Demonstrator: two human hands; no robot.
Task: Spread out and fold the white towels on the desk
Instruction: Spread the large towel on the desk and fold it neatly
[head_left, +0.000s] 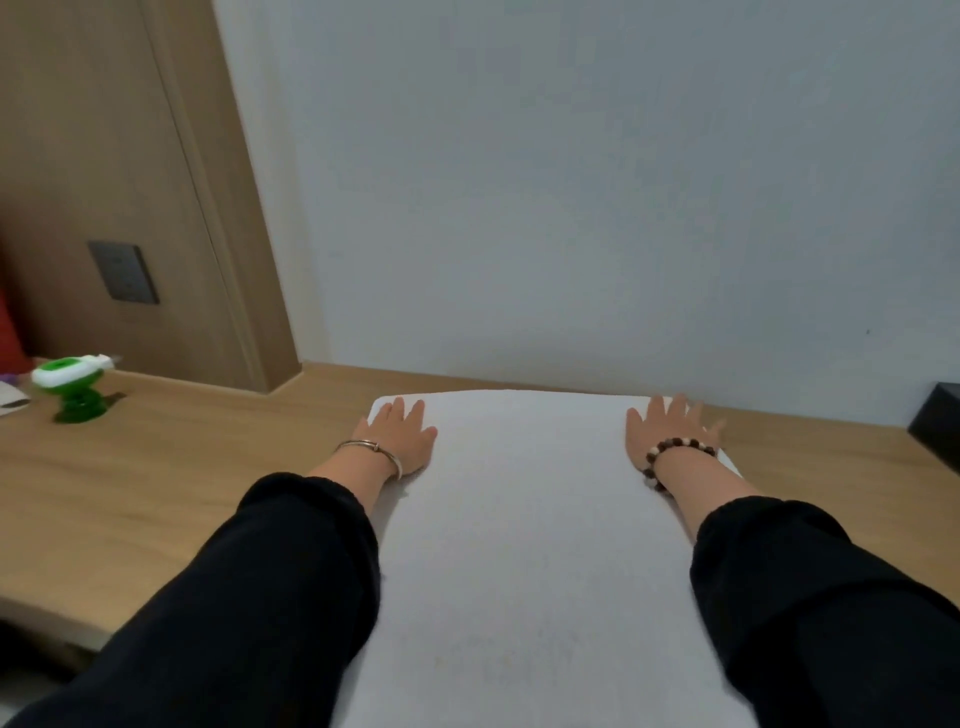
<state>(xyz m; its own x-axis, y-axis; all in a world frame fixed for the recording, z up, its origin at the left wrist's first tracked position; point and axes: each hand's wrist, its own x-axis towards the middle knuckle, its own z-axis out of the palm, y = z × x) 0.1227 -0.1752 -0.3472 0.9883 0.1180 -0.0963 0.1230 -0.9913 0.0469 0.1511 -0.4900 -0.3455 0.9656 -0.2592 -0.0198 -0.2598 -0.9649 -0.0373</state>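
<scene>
Left hand (397, 441), right hand (667, 434) — on towel (530, 519)

towel (535, 519) on desk (156, 467) | 2 hands on its far corners | fan (70, 384) far left

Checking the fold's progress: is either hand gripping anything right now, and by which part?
Nothing is gripped. The left hand and right hand lie flat, fingers straight, on the white towel near its far corners.
</scene>
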